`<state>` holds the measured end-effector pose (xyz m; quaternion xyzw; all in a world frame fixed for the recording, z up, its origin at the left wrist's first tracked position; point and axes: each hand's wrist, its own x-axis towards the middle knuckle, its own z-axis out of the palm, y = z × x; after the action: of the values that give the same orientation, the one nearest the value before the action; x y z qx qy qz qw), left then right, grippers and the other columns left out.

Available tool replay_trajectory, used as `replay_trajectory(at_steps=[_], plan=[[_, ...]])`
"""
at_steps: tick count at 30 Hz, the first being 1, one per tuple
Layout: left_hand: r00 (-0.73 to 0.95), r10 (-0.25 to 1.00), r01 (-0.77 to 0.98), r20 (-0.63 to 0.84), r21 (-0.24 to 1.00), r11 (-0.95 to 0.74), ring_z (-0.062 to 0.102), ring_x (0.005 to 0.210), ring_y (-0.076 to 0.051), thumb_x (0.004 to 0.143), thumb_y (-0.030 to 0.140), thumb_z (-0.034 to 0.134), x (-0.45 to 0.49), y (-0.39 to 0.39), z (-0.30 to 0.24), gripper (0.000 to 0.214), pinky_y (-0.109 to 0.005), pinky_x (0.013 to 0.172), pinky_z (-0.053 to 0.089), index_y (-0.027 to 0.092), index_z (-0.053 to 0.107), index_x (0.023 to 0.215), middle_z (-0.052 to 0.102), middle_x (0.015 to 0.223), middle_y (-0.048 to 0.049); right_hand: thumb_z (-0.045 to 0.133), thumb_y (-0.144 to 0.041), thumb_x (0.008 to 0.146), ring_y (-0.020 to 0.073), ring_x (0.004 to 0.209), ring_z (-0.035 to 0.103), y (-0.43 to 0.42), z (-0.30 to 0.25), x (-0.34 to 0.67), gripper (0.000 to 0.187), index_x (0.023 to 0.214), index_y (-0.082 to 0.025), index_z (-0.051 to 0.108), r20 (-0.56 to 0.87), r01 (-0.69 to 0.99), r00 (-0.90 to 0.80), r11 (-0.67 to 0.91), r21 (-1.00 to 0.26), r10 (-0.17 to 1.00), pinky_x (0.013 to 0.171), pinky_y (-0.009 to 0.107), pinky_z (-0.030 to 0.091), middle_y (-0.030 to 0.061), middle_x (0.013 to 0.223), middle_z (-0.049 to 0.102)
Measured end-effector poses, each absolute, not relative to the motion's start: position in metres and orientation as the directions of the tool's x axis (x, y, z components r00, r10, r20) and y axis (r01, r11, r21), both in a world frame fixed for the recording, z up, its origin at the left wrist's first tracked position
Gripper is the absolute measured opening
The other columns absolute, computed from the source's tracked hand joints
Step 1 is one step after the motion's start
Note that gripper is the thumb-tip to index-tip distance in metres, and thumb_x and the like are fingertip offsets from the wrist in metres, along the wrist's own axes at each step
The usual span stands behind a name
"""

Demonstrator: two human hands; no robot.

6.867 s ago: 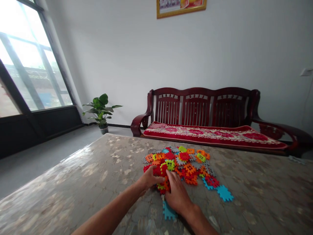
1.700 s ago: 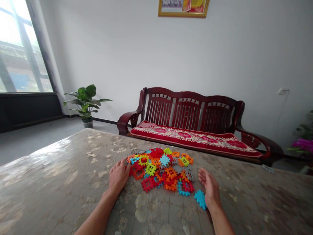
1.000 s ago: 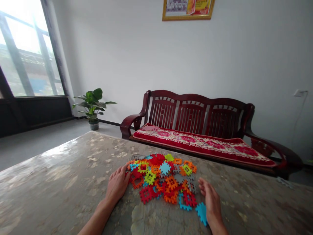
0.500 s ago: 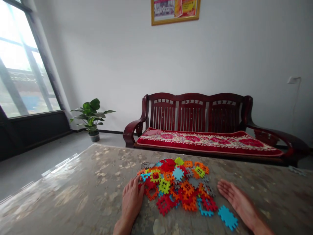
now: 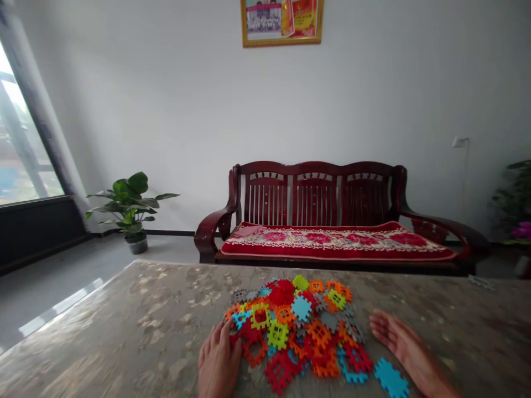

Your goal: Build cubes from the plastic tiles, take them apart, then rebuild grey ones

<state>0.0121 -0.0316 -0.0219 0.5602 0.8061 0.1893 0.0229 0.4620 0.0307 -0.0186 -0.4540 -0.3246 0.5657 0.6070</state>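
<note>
Now the left hand [image 5: 219, 354] is lying palm down at the near-left edge of the pile of notched pieces [image 5: 308, 349], fingers loosely together and fingertips meeting the rim; it's apparently resting rather than gripping, though its underside is staying hidden. Across on the other side, the right hand [image 5: 392, 331] is hanging half open, palm turned inward, holding nothing, with the blue piece [image 5: 392, 378] lying flat just beside it, separate from the heap. Between both hands, the pile is spreading over the desk [image 5: 136, 326], pieces overlapping and tilting, probably because others are propping them from below. On top, a light-blue piece [image 5: 301, 307] is showing its whole face, since nothing is covering it. Behind, a red cover [image 5: 332, 242] is draping the wooden bench [image 5: 314, 202].
</note>
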Motion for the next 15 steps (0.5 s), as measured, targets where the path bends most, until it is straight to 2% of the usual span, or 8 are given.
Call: replay_trajectory(at_steps=[7,15], plan=[[-0.372,0.912,0.891,0.174,0.343,0.298,0.046,0.133,-0.026,0.091,0.032,0.04,0.016,-0.031,-0.012,0.049,-0.04,0.111,0.033,0.02,0.052,0.136,0.054,0.142,-0.0086,0.083,-0.049,0.062,0.0236,0.079,0.071,0.025,-0.008,0.446,0.047,0.095,-0.016,0.074,-0.035,-0.305,0.26,0.047,-0.951,0.965,0.069,0.034,0.062,0.0102,0.089,0.075],[-0.37,0.902,0.898,0.22,0.332,0.287,0.05,0.126,-0.025,0.092,0.031,0.039,0.025,-0.036,0.002,0.045,-0.039,0.108,0.033,0.02,0.054,0.134,0.057,0.137,-0.0104,0.081,-0.056,0.058,0.0211,0.069,0.068,0.025,-0.001,0.438,0.053,0.09,-0.015,0.072,0.041,-0.163,0.335,0.101,-0.982,0.941,0.062,0.032,0.058,0.0076,0.08,0.074]])
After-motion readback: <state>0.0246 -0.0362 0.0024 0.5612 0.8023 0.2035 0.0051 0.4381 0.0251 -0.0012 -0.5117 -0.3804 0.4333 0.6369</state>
